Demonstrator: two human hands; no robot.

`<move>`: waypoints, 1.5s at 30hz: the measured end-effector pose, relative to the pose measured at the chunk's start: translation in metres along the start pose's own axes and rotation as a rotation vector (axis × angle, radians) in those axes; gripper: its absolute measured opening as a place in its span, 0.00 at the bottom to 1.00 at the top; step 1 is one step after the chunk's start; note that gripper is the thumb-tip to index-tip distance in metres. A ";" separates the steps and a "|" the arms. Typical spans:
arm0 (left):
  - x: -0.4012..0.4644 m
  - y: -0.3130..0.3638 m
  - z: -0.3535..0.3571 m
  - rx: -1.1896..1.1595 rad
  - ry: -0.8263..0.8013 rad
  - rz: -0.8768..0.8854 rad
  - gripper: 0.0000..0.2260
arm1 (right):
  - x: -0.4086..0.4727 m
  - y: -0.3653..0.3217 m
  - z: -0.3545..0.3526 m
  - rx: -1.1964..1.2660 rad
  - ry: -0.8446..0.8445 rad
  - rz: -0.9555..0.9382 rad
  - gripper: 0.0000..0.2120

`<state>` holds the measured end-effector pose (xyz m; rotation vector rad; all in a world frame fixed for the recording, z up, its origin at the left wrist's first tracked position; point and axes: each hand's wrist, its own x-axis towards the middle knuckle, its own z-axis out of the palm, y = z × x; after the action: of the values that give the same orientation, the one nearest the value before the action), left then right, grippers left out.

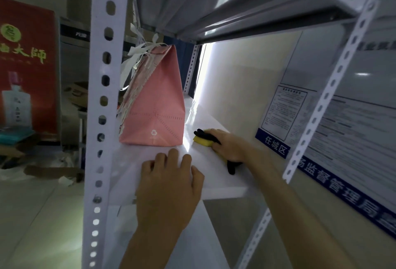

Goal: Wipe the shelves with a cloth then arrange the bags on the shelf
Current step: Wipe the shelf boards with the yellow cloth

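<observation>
My right hand (230, 146) lies on top of the yellow and black sponge cloth (203, 141), fingers bent over it and pressing it down on the white shelf (216, 179), with the yellow end poking out past my fingertips and a black end sticking out near my wrist. My left hand (169, 180) rests palm down on the front part of the same shelf, fingers spread and nearly straight, holding nothing, its fingertips just short of the pink paper bag (156, 105). That bag stands upright on the shelf to the left of the cloth, close beside the perforated white upright (102, 105) of the rack, and white ribbon handles (139, 52) hang loosely from its folded top. The bag and the cloth are near each other but not touching. Above my hands runs the grey metal underside of the next shelf (235, 2). Against the wall on the right leans a white notice board (342, 135) with blue lettering, behind the rack's right upright. Off to the left, beyond the rack, stands a red poster (25, 65) with yellow characters, and cardboard scraps (51, 172) lie on the floor
</observation>
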<state>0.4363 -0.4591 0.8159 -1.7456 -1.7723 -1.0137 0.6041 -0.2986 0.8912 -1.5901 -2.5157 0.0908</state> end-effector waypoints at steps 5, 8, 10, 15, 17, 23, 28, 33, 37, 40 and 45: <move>-0.002 -0.003 0.000 -0.004 -0.016 0.004 0.15 | -0.084 -0.015 0.002 0.003 0.146 -0.078 0.24; -0.001 -0.003 -0.002 -0.025 -0.011 -0.011 0.17 | -0.126 -0.019 0.008 0.038 0.203 -0.127 0.24; -0.001 -0.003 -0.002 -0.025 -0.007 -0.007 0.17 | -0.147 -0.018 0.011 0.092 0.224 -0.147 0.25; -0.004 -0.005 -0.003 -0.041 -0.003 0.004 0.13 | -0.144 -0.019 0.015 0.174 0.346 -0.014 0.21; -0.006 -0.007 -0.003 -0.062 -0.014 0.020 0.15 | -0.125 -0.020 0.019 0.177 0.403 0.113 0.15; -0.019 -0.019 -0.022 -0.411 0.098 0.159 0.10 | -0.133 -0.059 0.027 0.025 0.465 0.031 0.16; -0.053 -0.040 -0.047 -0.438 0.362 0.230 0.06 | -0.124 -0.056 -0.001 0.297 0.346 0.067 0.23; -0.071 -0.070 -0.049 -0.327 0.492 0.111 0.07 | -0.042 -0.022 -0.009 0.198 0.306 0.281 0.15; -0.070 -0.086 -0.039 -0.371 0.411 -0.010 0.14 | -0.031 -0.034 -0.003 0.093 0.179 0.231 0.18; -0.067 -0.090 -0.028 -0.501 0.350 -0.063 0.17 | -0.058 -0.048 0.000 0.136 0.211 0.067 0.15; -0.070 -0.093 -0.013 -0.733 0.343 -0.069 0.17 | -0.108 -0.047 -0.002 0.213 0.241 -0.054 0.21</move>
<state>0.3498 -0.5079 0.7539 -1.7352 -1.3277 -2.0391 0.6080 -0.4165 0.8882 -1.3615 -2.2782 0.1459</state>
